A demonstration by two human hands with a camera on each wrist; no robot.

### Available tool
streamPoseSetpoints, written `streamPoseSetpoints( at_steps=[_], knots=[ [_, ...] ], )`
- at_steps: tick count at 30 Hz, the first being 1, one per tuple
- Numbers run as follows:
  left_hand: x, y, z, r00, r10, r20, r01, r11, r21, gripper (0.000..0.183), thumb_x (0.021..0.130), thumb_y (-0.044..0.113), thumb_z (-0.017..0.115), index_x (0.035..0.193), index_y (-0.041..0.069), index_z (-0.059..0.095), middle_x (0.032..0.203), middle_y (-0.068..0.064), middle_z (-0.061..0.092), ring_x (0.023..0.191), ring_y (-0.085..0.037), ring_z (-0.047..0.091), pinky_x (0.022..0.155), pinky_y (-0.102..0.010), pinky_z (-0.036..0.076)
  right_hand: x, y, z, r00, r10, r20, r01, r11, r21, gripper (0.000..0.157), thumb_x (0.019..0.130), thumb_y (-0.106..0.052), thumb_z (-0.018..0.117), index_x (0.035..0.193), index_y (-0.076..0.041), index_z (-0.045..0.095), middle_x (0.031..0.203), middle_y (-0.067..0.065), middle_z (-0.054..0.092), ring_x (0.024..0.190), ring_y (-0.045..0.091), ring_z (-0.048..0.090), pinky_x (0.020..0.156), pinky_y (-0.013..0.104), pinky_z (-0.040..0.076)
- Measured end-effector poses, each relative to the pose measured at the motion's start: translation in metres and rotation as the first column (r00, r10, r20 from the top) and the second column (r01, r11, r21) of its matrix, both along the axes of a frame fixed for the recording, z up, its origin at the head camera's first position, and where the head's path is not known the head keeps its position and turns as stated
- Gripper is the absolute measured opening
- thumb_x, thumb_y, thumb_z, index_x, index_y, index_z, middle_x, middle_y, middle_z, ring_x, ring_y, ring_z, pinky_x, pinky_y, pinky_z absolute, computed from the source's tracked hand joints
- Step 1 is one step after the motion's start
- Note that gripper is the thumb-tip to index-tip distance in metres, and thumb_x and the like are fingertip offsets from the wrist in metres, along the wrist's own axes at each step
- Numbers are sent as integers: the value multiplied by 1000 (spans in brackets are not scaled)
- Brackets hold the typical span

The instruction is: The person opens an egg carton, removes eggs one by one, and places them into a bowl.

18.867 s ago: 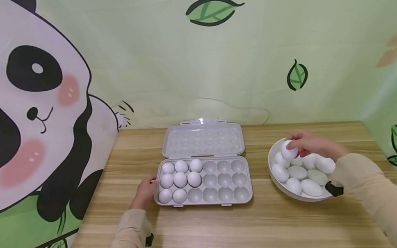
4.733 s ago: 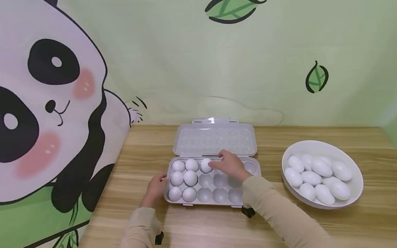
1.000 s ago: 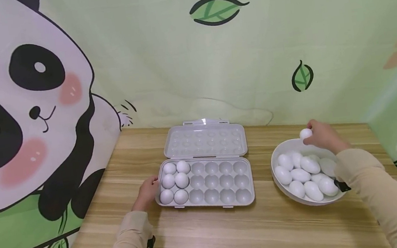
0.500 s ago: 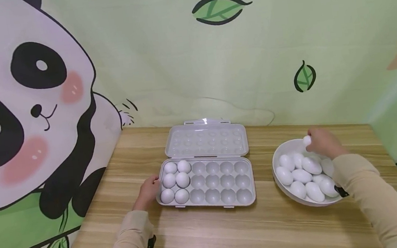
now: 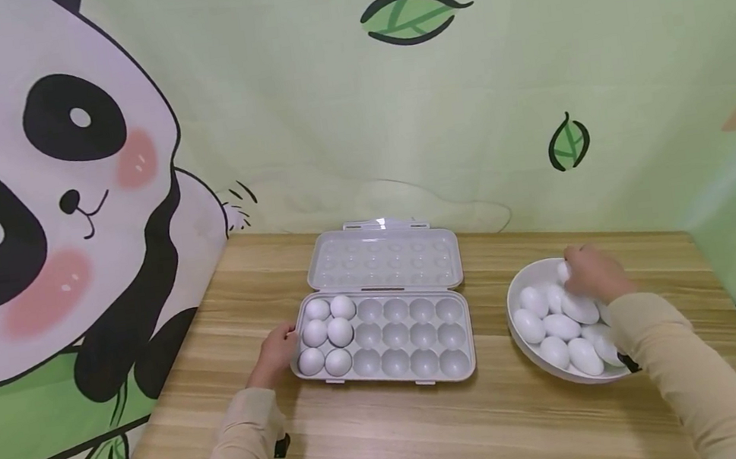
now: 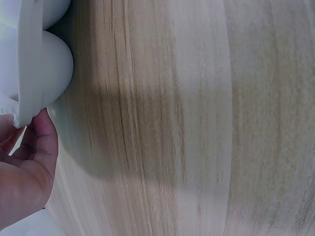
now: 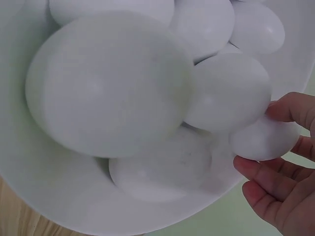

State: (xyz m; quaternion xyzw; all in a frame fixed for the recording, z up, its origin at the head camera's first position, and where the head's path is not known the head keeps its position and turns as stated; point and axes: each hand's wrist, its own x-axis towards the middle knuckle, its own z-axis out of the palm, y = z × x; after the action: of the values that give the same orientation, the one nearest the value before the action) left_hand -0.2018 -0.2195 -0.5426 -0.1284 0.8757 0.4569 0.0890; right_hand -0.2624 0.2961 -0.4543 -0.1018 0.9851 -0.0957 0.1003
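Note:
My left hand (image 5: 277, 351) grips the left edge of an opened egg box (image 5: 397, 389); the left wrist view has the thumb and fingers (image 6: 47, 140) pinching its rim. Several white eggs (image 5: 341, 332) fill the two leftmost columns of its cups, and the other cups hold nothing. Inside the back of a white bowl (image 5: 530, 366) at the right, my right hand (image 5: 596, 274) holds a white egg (image 7: 266, 137) between thumb and fingertips. More eggs (image 5: 561, 327) lie heaped in the bowl under and in front of that hand.
The box's lid (image 5: 381, 258) lies folded back toward the wall. Box and bowl stand on a wooden table (image 5: 422, 445), with a strip of bare wood between them. Behind the table hangs a green cloth (image 5: 297, 100) printed with a panda.
Over the last second my right hand lowers its egg from above the bowl's back rim into the bowl. Earlier, the box held eight eggs' worth of cups filled; now fewer. The left hand stays put.

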Motion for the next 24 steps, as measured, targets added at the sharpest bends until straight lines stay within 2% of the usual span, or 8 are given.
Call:
streamPoseSetpoints(
  at_steps=[8, 17, 24],
  knots=[
    [1, 0, 0, 1000, -4, -10, 4, 1000, -1, 32, 90, 8, 35, 114, -6, 50, 120, -26, 47, 109, -36, 44, 94, -47, 35, 0, -3, -6, 1000, -8, 0, 8, 999, 40, 43, 73, -9, 57, 110, 11, 46, 102, 34, 48, 81, 44, 52, 63, 50, 45],
    [1, 0, 0, 1000, -12, -4, 12, 1000, -11, 34, 90, 9, 34, 118, -7, 47, 123, -28, 45, 113, -38, 42, 95, -48, 34, 2, -9, -4, 999, -40, -23, 41, 997, 71, 41, 71, -9, 58, 105, 10, 47, 95, 33, 49, 74, 41, 53, 54, 46, 44],
    [0, -1, -3, 1000, -12, -6, 11, 1000, -23, 33, 91, 8, 35, 116, -7, 48, 121, -27, 47, 111, -38, 44, 94, -47, 35, 1, -10, -8, 997, -64, -40, 67, 995, 69, 41, 70, -11, 60, 103, 9, 46, 92, 31, 50, 75, 42, 53, 55, 48, 44]
  ],
)
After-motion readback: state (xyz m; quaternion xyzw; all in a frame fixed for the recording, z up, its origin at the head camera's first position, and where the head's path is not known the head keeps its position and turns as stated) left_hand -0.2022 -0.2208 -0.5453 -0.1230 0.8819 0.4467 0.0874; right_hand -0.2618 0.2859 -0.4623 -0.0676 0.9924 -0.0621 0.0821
